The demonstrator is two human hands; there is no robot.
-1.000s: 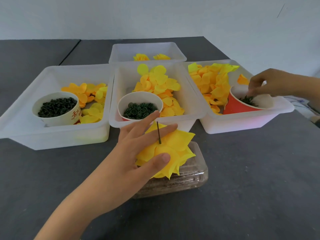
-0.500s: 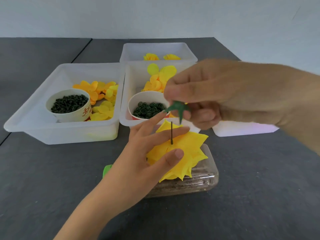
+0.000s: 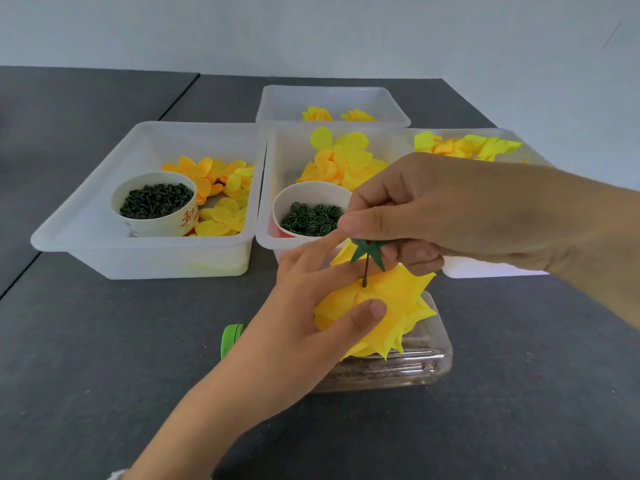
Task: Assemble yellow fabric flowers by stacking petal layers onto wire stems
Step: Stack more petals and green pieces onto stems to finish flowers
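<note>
Nearest, the left hand (image 3: 311, 317) grips the yellow petal stack (image 3: 388, 306) above a clear plastic container (image 3: 398, 368) on the desk (image 3: 104, 341). The wire stem (image 3: 365, 271) rises from it. Just beyond, the right hand (image 3: 450, 216) pinches a green star-shaped calyx (image 3: 367, 251) at the stem's tip.

A clear plastic bottle (image 3: 398, 368) lies on its side on the dark grey table (image 3: 104, 358), holding what may be thin brown sticks. Its green cap (image 3: 230, 339) points left. Behind the table and bottle rises a pale blue-grey wall (image 3: 311, 29).
</note>
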